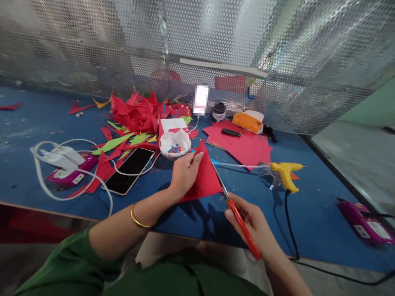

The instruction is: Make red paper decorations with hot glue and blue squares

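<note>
My left hand (185, 174) pinches a folded piece of red paper (206, 177) between thumb and fingers, its pointed tip facing away from me. Scissors with red handles (242, 226) are held in my right hand (251, 218), fingers wrapped round the grips. Their blades lie along the right edge of the red paper, near its lower right corner. Just beyond my left hand stands a white-lined bowl (175, 144) with small blue and red bits inside. A stack of red sheets (243, 148) lies farther back on the right, with a black object (231, 132) on top.
Red scraps (135, 113) and green strips (115, 143) pile at back left. A black phone (131, 170), white cables and a purple power strip (74, 170) lie left. At right are a yellow glue gun (286, 172) with its cord and another purple strip (365, 222). Perforated metal (216, 41) stands behind.
</note>
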### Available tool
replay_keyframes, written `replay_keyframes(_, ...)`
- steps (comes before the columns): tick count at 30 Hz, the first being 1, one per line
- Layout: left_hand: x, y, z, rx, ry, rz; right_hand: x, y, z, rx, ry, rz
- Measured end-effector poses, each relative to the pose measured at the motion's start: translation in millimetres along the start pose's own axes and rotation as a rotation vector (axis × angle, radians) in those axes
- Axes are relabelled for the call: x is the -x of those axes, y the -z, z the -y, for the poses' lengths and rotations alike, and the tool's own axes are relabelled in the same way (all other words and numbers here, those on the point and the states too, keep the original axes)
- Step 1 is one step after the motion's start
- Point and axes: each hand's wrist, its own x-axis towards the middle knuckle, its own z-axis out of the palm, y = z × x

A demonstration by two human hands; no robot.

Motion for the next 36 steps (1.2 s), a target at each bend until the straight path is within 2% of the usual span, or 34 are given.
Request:
replay_keyframes(8, 0, 0.9, -2, -0.013, -0.009, -0.006, 6, 6, -1, -0.019, -0.047, 0.103)
replay_keyframes(17, 2, -0.7, -2, -0.006, -0.001, 0.02, -1, 4, -2, 0.039, -0.062, 0.099)
replay_keyframes(27, 2, 0.6, -3, -0.047, -0.027, -0.004, 2, 6, -2, 0.038, -0.041, 0.124)
replay_keyframes(36, 3, -0.7, -5, -0.041, -0.024, 0.018, -4, 2, 0, 0.078, -0.079, 0.063)
